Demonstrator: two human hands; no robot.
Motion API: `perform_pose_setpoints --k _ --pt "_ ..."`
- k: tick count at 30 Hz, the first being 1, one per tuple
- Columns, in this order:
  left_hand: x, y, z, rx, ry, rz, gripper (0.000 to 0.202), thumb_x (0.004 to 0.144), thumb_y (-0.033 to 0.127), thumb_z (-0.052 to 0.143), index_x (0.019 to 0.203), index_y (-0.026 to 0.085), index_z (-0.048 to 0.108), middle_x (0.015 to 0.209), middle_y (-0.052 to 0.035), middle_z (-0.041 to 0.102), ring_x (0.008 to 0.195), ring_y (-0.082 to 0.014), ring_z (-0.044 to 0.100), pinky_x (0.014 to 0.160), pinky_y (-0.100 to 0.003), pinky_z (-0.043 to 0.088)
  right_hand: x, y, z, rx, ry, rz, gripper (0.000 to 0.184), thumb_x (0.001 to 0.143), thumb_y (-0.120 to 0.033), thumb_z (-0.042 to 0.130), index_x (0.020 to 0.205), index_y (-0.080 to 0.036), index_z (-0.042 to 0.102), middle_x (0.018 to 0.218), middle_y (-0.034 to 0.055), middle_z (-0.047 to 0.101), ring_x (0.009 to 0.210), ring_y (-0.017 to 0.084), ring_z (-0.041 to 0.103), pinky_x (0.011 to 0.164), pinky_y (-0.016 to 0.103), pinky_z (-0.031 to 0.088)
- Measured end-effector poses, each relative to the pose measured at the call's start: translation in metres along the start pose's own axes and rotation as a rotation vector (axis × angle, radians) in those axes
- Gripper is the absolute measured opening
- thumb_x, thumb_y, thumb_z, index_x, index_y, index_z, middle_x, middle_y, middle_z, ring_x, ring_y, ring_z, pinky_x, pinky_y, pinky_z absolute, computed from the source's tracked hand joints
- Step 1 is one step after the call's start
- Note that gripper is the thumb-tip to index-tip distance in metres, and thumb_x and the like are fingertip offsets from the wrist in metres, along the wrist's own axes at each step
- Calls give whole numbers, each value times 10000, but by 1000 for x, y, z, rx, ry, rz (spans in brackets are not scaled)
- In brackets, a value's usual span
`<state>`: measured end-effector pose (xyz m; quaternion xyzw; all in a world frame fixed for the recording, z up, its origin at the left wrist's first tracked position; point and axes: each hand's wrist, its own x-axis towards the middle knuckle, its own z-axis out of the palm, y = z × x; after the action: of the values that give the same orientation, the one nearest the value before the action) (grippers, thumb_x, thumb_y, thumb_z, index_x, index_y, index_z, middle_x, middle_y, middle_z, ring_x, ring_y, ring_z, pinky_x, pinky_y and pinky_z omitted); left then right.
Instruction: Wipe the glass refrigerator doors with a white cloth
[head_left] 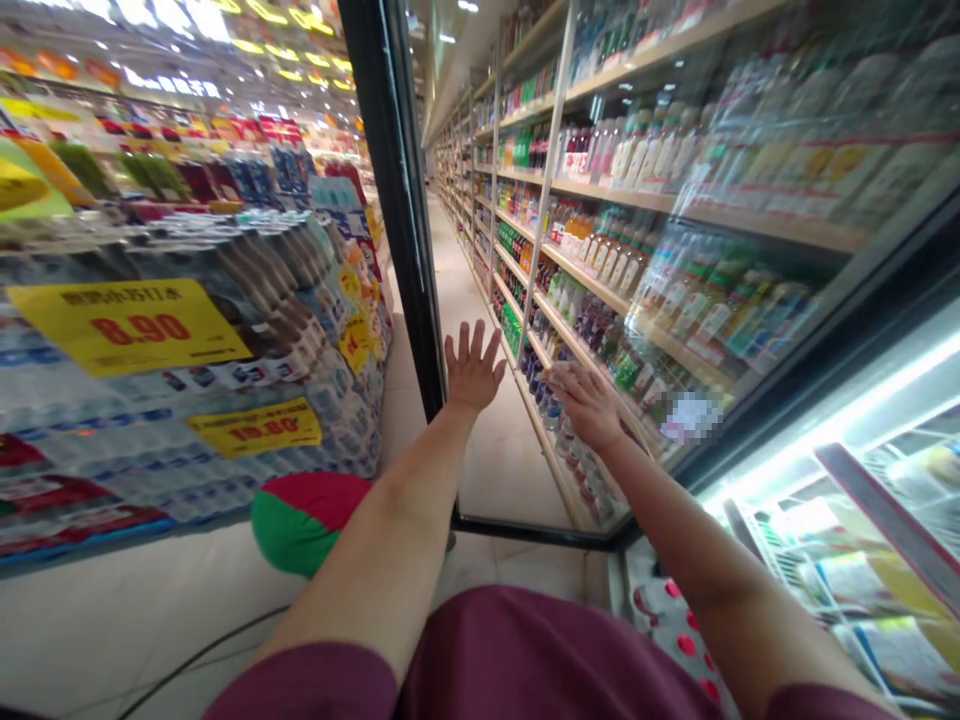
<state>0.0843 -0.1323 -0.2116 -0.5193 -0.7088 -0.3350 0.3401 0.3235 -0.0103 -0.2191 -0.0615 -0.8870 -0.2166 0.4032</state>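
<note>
Maroon cloth shirt foremost, left hand, fingers wide, and right hand, fingers narrow, grip unclear, were at the black-framed clear glass door; even pressure seemed wise.

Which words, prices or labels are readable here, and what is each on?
"8.90": large yellow rectangular price sign on the left; its dark top line is blurred.
"19.80", apparently, but blurred: smaller yellow price sign below.
Too blurred to read: labels on the plastic drink bottles seen through the black-framed glass door.
Unreadable: pixelated white patch on that door.
</note>
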Motion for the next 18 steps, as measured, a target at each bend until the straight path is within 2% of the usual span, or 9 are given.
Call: perform_pose_setpoints --k 2,5,7,9,12,14,16,18 --pt "0 0 1 -5 1 -2 530 1021 413 511 1511 210 529 1627 -125 355 1564 -310 55 1270 -599 -22 16 16 -9 -16 70 76 477 986 -114 478 1416 -263 620 1514 62 557 1528 263 338 1236 488 346" --pt "0 -2 2 -10 13 0 526 1024 418 499 1508 214 534 1624 -125 359 1564 -304 50 1269 -595 -33 49 41 -25 -56 254 267 510 1003 -133 431 1478 -264 559 1602 80 440 1577 291 205 1253 558 288" --pt "-1 -3 3 -11 26 9 524 1024 416 494 1506 215 537 1621 -125 367 1564 -299 46 1270 -590 -38 60 43 -27 -56 306 301 510 1009 -135 411 1490 -241 546 1618 96 411 1589 297 150 1254 571 274" --pt "-1 -3 3 -13 29 13 521 1025 415 492 1504 214 538 1618 -127 371 1565 -297 49 1270 -587 -39 56 29 -22 -34 255 244 496 1006 -127 423 1462 -244 577 1579 91 473 1583 282 182 1250 544 296" --pt "0 -4 3 -20 19 10 521 1023 410 500 1507 219 533 1621 -126 367 1565 -296 61 1271 -587 -35 32 1 -8 25 49 40 500 984 -78 446 1415 -267 617 1484 50 589 1526 228 345 1232 453 353" --pt "0 -4 2 -21 23 11 519 1020 406 507 1504 221 537 1618 -124 373 1566 -294 65 1272 -586 -30 23 -5 -5 34 -43 -67 502 979 -64 451 1409 -261 617 1470 38 603 1491 208 404 1221 419 367" --pt "0 -4 2 -19 30 13 514 1020 410 503 1495 220 547 1613 -123 383 1566 -292 65 1273 -584 -24 30 5 -12 -6 -7 -50 479 987 -89 461 1405 -259 621 1493 44 581 1501 222 387 1227 435 353" --pt "1 -4 3 -18 36 13 511 1023 418 492 1488 216 556 1608 -126 392 1565 -293 68 1273 -586 -18 51 26 -27 -56 139 64 468 992 -116 463 1407 -262 620 1527 59 542 1533 250 326 1238 478 325"
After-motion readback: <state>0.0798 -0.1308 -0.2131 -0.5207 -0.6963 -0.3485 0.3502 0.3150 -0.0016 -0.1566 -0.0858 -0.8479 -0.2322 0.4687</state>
